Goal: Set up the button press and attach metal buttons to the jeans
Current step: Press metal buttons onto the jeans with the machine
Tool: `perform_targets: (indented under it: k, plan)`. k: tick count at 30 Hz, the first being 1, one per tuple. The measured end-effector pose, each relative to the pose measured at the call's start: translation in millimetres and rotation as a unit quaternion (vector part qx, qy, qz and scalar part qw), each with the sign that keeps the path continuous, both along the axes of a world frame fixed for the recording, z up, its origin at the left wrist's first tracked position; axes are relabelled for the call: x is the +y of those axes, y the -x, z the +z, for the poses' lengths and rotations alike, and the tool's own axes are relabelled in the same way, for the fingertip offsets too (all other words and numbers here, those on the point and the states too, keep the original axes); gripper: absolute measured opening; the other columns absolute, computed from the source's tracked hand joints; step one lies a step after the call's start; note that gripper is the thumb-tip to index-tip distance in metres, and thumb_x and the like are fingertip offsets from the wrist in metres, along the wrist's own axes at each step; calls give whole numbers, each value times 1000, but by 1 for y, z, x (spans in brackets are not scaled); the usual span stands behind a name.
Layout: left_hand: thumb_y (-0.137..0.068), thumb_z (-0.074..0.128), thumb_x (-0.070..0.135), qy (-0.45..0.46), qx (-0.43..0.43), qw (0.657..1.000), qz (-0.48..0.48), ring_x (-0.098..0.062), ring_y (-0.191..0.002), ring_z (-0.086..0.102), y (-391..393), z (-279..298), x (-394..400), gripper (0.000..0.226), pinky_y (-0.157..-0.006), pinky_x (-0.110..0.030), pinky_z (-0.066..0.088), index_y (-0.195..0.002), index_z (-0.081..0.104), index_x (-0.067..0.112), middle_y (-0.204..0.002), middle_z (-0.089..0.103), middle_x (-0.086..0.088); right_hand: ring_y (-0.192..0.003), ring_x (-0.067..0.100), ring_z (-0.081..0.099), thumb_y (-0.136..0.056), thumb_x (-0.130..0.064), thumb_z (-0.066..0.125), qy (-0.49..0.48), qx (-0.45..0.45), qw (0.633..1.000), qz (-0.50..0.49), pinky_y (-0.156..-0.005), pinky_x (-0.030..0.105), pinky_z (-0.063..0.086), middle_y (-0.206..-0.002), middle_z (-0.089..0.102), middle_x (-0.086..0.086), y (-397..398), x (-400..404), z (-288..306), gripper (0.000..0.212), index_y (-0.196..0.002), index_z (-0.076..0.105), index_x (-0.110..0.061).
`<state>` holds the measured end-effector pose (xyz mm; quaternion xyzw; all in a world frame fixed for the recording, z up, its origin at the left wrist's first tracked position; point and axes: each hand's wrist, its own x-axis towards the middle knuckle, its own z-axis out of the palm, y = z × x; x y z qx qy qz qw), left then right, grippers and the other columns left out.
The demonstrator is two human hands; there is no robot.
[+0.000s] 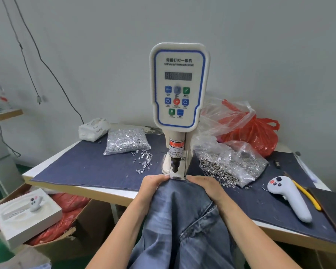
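Note:
A white servo button machine stands at the middle of the table, its black punch just above the base. Blue jeans run from my lap up to the machine, with the waistband edge under the punch. My left hand grips the waistband on the left of the punch. My right hand grips it on the right. A clear bag of silver tacks lies left of the machine, with loose tacks spilled beside it. A bag of metal buttons lies to the right.
A dark denim cloth covers the table. A grey handheld controller, yellow-handled pliers and a dark flat object lie at the right. Red and clear plastic bags sit behind. A tissue pack is back left. Cardboard boxes stand on the floor, left.

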<state>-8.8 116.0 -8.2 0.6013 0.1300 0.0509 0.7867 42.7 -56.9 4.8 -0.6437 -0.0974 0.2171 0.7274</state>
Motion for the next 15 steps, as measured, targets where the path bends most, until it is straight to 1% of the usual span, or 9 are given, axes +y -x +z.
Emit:
perform_targets:
  k: [2,4,6,8,9,11,13,15]
  plan:
    - [-78,60,2,14,-7,1000,25,-15,-64,65,-9,-4,2,25,-72,-28,52,-60,76,8,-67,71,-7,-61,6,65,-84,-6,65,28,-27,999,-29,-59,15,51,-66,72,-1,-6,6,-3,15,-73,75,-8]
    - [-81,58,-3,0,-21,999,46,-10,-56,62,-14,-8,2,34,-61,-20,52,-54,74,10,-60,68,-3,-62,2,63,-83,-3,65,44,-53,996,-58,-59,11,49,-65,71,-6,-12,10,-7,7,-81,72,-4]
    - [-82,58,-4,-25,-33,998,57,-9,-54,59,-17,-11,2,34,-54,-17,49,-54,71,9,-58,66,-2,-62,-1,63,-83,-2,65,46,-54,995,-67,-59,10,48,-65,70,-7,-16,12,-10,6,-85,71,-2]
    - [-83,59,-3,-40,-43,997,54,-15,-58,55,-19,-14,1,24,-55,-21,46,-62,69,3,-63,62,-9,-59,-2,63,-83,-1,64,40,-44,996,-71,-57,10,47,-62,70,-8,-18,12,-13,7,-87,70,0]
    - [-83,59,-2,-41,-47,997,50,-18,-65,52,-19,-15,1,16,-58,-26,44,-69,67,-2,-70,59,-12,-59,-1,63,-83,-1,64,34,-37,996,-73,-57,10,47,-62,70,-7,-19,12,-14,7,-86,70,1]
    - [-83,59,-1,-34,-59,997,39,-23,-78,43,-19,-16,0,3,-63,-31,34,-83,60,-4,-83,50,-17,-63,5,63,-83,-1,65,18,-22,997,-77,-59,13,48,-62,70,-4,-19,12,-15,7,-83,71,-1]
    - [-83,58,-2,-33,-63,996,44,-24,-79,41,-20,-17,1,3,-63,-31,33,-85,59,-5,-84,48,-18,-63,7,63,-82,-1,65,15,-18,997,-77,-57,14,49,-63,70,-2,-18,12,-15,7,-82,72,0]
    - [-83,57,-3,-33,-66,996,53,-25,-77,40,-20,-19,1,3,-65,-32,33,-84,59,-5,-83,48,-17,-57,4,64,-82,0,65,20,-21,997,-77,-52,12,48,-66,71,0,-18,12,-16,9,-85,71,5]
